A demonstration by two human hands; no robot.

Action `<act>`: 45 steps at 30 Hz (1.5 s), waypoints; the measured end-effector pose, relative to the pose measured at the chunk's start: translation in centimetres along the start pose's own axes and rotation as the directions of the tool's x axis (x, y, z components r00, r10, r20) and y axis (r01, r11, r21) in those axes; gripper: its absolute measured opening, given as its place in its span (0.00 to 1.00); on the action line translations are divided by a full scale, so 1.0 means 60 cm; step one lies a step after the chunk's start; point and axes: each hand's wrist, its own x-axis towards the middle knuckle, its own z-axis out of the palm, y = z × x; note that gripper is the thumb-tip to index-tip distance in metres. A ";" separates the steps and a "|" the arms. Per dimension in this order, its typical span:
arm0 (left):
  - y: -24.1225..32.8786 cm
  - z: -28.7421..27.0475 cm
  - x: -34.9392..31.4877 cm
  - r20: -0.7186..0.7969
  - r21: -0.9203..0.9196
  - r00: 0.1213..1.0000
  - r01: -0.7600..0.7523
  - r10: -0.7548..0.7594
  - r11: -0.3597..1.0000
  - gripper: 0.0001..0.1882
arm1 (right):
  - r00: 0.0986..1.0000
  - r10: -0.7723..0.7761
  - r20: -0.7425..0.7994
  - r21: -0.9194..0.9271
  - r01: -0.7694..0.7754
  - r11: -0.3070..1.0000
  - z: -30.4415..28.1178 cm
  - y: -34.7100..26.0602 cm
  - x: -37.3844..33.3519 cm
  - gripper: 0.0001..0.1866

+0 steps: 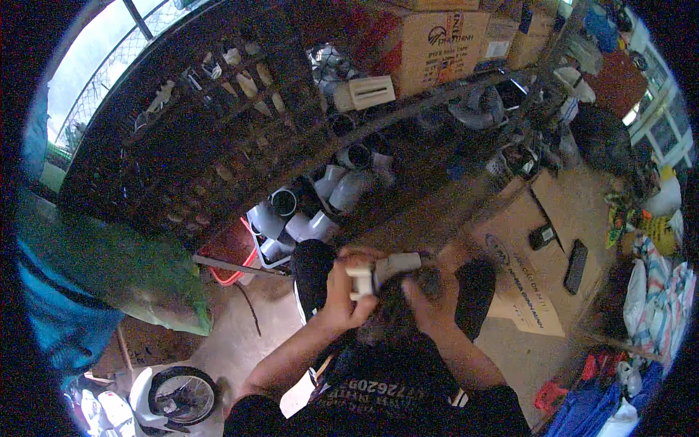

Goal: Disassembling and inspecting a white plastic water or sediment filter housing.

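My left hand point(348, 300) is closed around a small cream plastic piece point(358, 282) with blocky ends, held above my lap. From it, or pressed against it, a short grey piece point(398, 264) sticks out to the right; whether the two are joined I cannot make out. My right hand point(434, 297) is just right of the grey piece, its thumb pointing up towards it. Motion smears those fingers, so a grip does not show.
Beyond my knees, grey pipe fittings point(349, 191) fill a crate beside a red basket rim point(237, 275). A dark shelf point(218, 138) of small parts rises behind. On flattened cardboard point(518, 251) at right lie a black remote-like object point(576, 266) and a small dark box point(542, 237).
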 end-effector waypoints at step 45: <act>-0.020 0.013 -0.025 -0.074 -0.210 0.990 -0.135 0.122 0.968 0.36 | 0.710 -0.704 0.017 -0.120 0.700 0.704 -0.011 0.111 -0.016 0.24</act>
